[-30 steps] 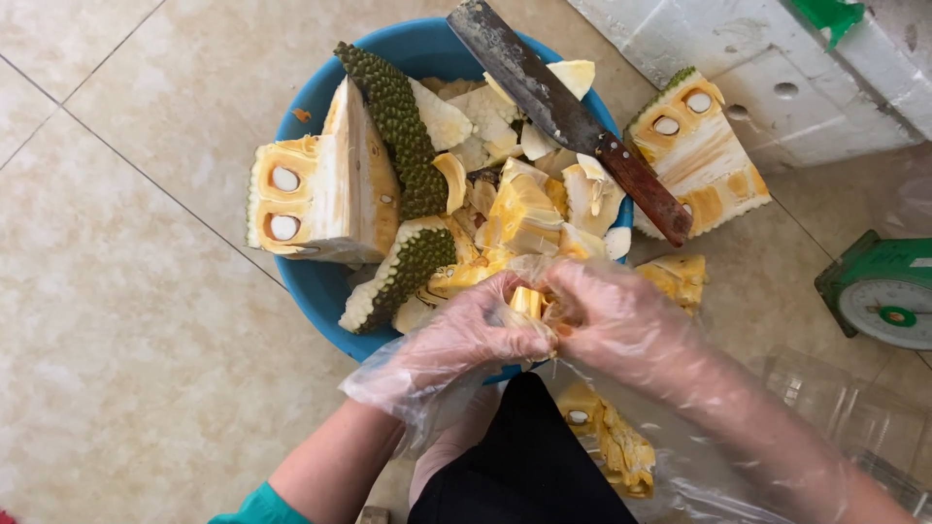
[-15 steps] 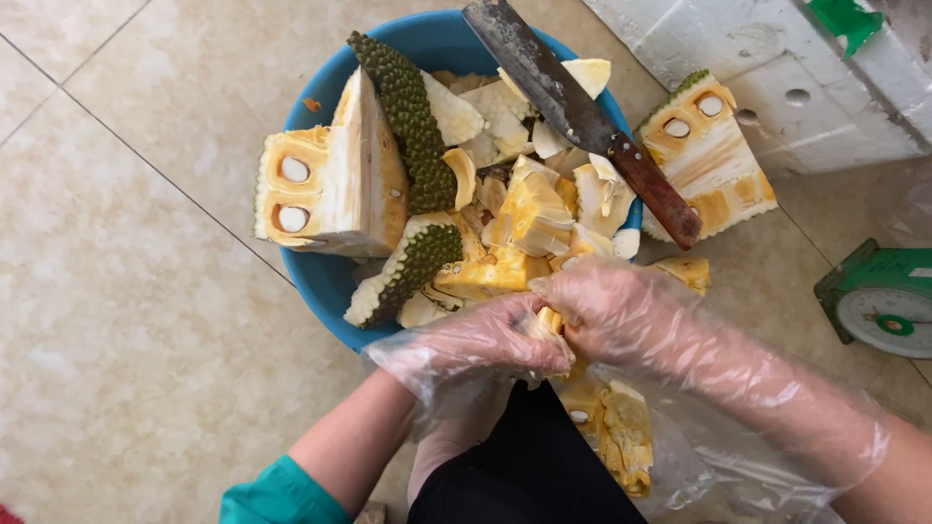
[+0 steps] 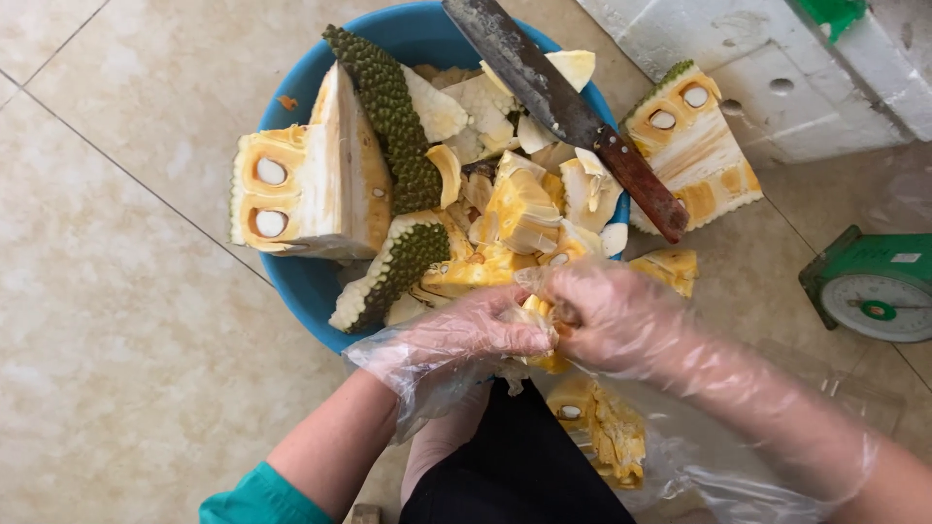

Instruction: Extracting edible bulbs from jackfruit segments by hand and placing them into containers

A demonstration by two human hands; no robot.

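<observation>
While knife (image 3: 563,112) across basin (image 3: 301,281)

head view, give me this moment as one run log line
left hand: gloved, gripping jackfruit pod | right hand: gloved, same pod | blue basin: cut jackfruit | cleaver: across rim | green scale: on floor

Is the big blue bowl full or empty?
Full. The blue bowl is heaped with cut jackfruit pieces and green rind, and a knife lies flat across the pile.
</observation>
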